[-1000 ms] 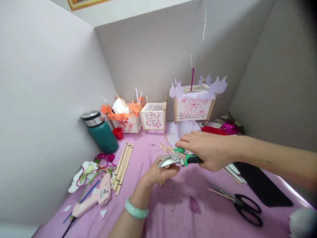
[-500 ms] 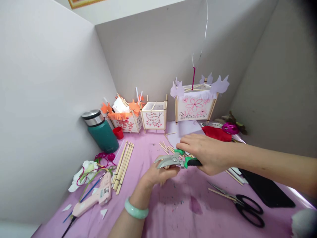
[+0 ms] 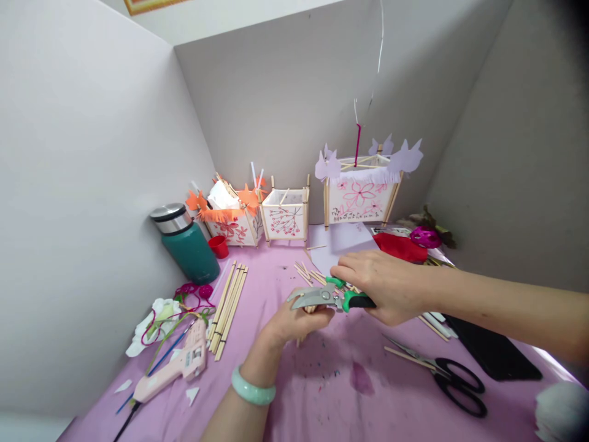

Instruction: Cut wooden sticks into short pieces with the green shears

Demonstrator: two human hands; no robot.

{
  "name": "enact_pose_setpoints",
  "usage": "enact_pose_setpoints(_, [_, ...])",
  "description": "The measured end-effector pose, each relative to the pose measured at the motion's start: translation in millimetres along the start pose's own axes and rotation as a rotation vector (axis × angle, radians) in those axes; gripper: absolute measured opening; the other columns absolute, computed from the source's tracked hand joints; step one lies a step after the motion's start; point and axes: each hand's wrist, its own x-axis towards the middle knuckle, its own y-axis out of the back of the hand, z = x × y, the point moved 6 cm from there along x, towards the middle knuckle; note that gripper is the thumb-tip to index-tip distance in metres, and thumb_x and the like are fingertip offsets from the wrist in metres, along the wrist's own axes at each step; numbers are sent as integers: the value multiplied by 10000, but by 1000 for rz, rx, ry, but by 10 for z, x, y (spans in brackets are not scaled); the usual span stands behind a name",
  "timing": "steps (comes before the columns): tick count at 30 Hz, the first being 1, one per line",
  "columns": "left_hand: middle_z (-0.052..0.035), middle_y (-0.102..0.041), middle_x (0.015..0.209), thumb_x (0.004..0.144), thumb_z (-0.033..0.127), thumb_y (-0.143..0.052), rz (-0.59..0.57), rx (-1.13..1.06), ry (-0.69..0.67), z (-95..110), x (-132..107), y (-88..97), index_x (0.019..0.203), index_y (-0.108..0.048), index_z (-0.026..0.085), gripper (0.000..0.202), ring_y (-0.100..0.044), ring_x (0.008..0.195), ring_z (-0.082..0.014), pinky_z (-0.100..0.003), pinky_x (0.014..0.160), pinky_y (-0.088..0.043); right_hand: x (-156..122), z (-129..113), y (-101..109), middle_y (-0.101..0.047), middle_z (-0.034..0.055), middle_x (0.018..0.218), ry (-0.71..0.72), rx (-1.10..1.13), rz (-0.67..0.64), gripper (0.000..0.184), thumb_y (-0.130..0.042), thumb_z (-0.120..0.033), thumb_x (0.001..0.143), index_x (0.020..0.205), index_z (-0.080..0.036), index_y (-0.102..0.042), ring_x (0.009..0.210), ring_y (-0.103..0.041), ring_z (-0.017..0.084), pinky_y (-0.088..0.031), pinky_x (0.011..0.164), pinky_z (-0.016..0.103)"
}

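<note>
My right hand (image 3: 386,285) is closed around the green and black handles of the pruning shears (image 3: 322,297). Their metal blades reach left, over the fingers of my left hand (image 3: 294,320). That hand, below a pale green bangle (image 3: 253,387), is closed on a few thin wooden sticks (image 3: 311,309), whose ends show by the blades and under the fingers. Whether the blades touch the sticks I cannot make out. Short cut stick pieces (image 3: 306,271) lie scattered just beyond both hands, partly covered by the shears and my right hand.
Black scissors (image 3: 460,383) and a dark phone (image 3: 492,350) lie to the right. On the left are bundled sticks (image 3: 229,312), a pink glue gun (image 3: 184,362) and a teal bottle (image 3: 191,252). Behind stand paper lanterns (image 3: 284,221); a larger lantern (image 3: 361,199) hangs from a wire.
The shears' blades look slightly closer together than before. Both hands keep nearly the same place and grip, and the whole view has shifted a little.
</note>
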Motion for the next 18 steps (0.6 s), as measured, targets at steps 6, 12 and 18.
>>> enact_pose_setpoints(6, [54, -336, 551, 655, 160, -549, 3, -160, 44, -82, -19, -4, 557, -374, 192, 203, -302, 536, -80, -229, 500, -276, -47, -10, -64, -603, 45, 741, -46, 79, 24, 130, -527, -205, 717, 845, -195, -503, 599, -510, 177, -242, 541, 294])
enact_pose_setpoints(12, [79, -331, 506, 698, 218, -600, 89, -240, 218, -208, -28, -4, 551, -370, 195, 274, -293, 475, -55, -210, 449, -228, -66, 174, 39, -635, 91, 922, -293, 101, 4, 306, -568, -190, 696, 998, -178, -524, 813, -598, 251, -360, 631, 309])
enact_pose_setpoints(18, [83, -407, 521, 658, 380, -757, 132, -398, 181, -188, -41, 67, 621, -417, 187, 393, -399, 469, -61, -202, 467, -319, -130, 234, 22, -621, 119, 1081, -339, 165, 18, 501, -592, -170, 704, 1197, -178, -502, 1013, -581, 293, -433, 803, 365])
